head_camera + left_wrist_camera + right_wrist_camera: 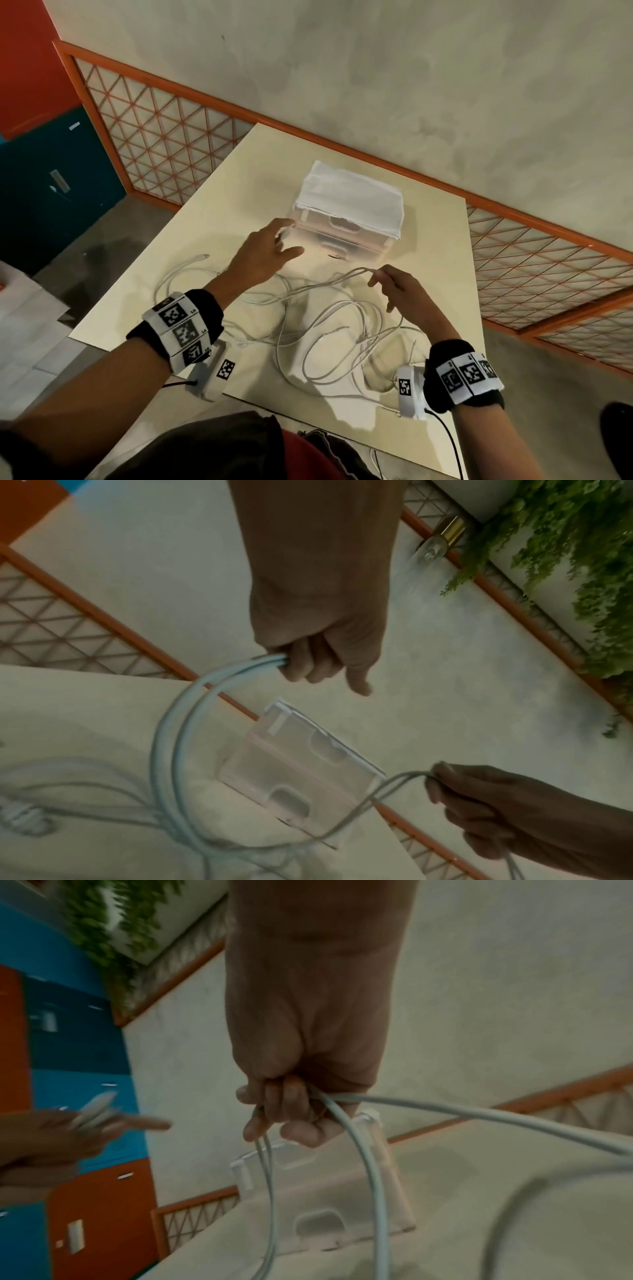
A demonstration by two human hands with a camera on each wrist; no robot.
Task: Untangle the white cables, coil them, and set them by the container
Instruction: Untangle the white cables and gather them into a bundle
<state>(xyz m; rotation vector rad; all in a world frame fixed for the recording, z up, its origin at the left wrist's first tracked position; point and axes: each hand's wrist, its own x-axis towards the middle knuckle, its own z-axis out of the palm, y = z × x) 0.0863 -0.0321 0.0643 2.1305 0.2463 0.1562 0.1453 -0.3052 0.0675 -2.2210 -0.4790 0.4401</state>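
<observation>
White cables (329, 329) lie in a loose tangle of thin round cords across the near half of the pale cream surface (212, 219), with loops spreading from about 9 o'clock to 5 o'clock of its middle. One end with a small plug (204, 256) rests on the surface at 9 o'clock, apart from both hands.

The left hand (263, 253) is raised above the tangle, just in front of the clear plastic container (342, 233). In the left wrist view its grip is closed on two strands, with three fingers (301, 664) curled round them and the forefinger pointing out straight. Those strands arc down from the hand to the pile on the surface.

The right hand (400, 291) is at 3 o'clock of the left, near the container's front corner. Its grip is clamped on the cables too: the right wrist view shows the fingers (274, 1104) bunched round several strands, which leave the hand in two directions, some hanging down, one running off to the right. A stretch of cable spans between the two hands, lifted off the surface.

The container stands at 12 o'clock of the tangle, toward the far side of the surface, and a white cloth (349, 195) covers its top. Behind it runs an orange rail with lattice panels (161, 116) along a grey wall.
</observation>
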